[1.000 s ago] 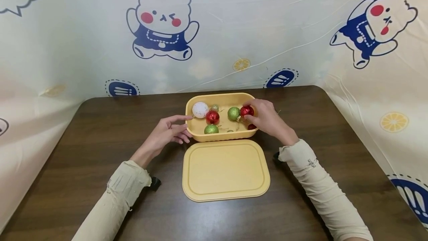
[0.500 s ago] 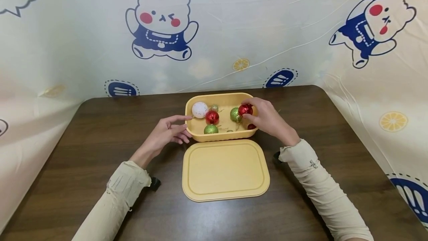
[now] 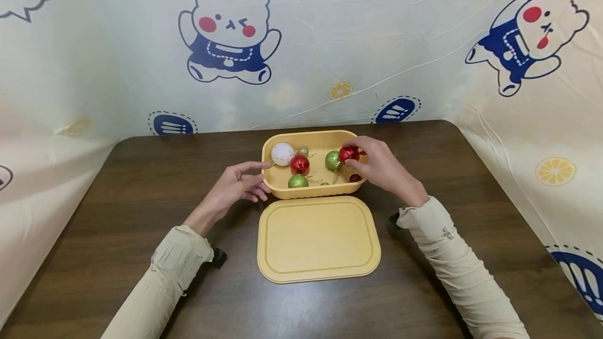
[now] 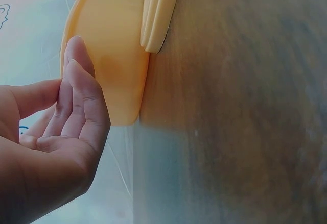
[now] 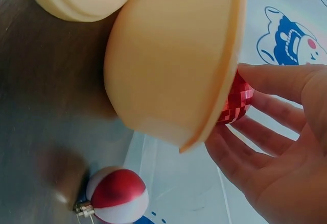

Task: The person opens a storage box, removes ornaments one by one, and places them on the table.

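Note:
My right hand point(image 3: 383, 164) pinches a shiny red faceted bauble point(image 3: 349, 154) between thumb and fingers, at the right end of a yellow plastic box point(image 3: 325, 191). In the right wrist view, that red bauble point(image 5: 239, 99) shows partly behind the box rim. My left hand point(image 3: 235, 182) holds the box's left end, one digit over the rim and others along the outer wall. Inside lie a white speckled bauble point(image 3: 282, 154), another red one point(image 3: 299, 164), a green glitter one point(image 3: 298, 181), and a second green one point(image 3: 332, 160) beside the gripped bauble.
The yellow lid point(image 3: 319, 239) lies flat in front of the box on the dark wood table point(image 3: 118, 198). A red-and-white bauble point(image 5: 120, 196) is beside the box's right end. A small gold-green bauble point(image 3: 303, 150) and a dark red one point(image 3: 355, 178) are also inside.
My right hand has shifted slightly, drawing the red bauble a little left and then back right and up. The green bauble beside it sits slightly further right. My left hand has stayed put.

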A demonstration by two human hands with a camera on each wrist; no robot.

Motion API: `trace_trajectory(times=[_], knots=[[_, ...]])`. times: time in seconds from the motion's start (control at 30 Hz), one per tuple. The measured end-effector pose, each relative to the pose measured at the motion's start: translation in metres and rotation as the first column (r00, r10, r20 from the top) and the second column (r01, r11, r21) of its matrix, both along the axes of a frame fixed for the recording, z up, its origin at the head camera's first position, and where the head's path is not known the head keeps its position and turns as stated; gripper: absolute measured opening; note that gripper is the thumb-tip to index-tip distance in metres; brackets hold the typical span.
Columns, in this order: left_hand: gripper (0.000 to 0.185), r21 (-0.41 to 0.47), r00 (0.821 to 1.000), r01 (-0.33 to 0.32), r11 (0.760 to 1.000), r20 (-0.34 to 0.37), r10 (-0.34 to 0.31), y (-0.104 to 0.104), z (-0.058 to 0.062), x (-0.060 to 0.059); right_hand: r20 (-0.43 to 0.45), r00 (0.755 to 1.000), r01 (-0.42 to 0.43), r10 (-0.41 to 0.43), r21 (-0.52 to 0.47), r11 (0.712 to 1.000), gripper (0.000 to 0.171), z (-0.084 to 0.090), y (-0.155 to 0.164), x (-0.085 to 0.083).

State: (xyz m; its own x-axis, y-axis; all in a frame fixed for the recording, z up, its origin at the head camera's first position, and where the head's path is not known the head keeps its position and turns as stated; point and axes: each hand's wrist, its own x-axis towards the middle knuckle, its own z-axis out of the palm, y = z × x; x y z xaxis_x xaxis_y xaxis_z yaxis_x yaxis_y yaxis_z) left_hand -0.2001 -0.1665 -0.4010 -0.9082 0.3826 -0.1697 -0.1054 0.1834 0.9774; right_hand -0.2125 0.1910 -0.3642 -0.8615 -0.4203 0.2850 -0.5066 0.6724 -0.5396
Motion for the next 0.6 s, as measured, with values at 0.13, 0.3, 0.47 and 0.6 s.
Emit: trace_trajectory(times=[0.13,0.3,0.47,0.6], knots=[[0.039,-0.002,1.000,0.004,1.000,-0.006,-0.004,0.001,0.000,0.000,-0.008,1.000,0.002,-0.002,-0.012,1.000,0.036,0.005,0.007,0.004],[0.039,-0.011,1.000,0.001,1.000,-0.003,-0.001,0.000,-0.001,-0.001,-0.005,1.000,0.028,-0.029,-0.038,0.999,0.036,0.013,0.018,0.007],[0.039,-0.011,1.000,0.003,1.000,-0.001,-0.003,-0.001,-0.001,-0.001,0.007,0.995,0.096,-0.096,-0.041,0.994,0.036,0.019,0.028,0.008],[0.039,-0.003,1.000,0.002,1.000,0.002,-0.002,0.000,0.000,0.000,0.009,0.992,0.128,-0.128,-0.039,0.991,0.037,0.023,0.035,0.010]])
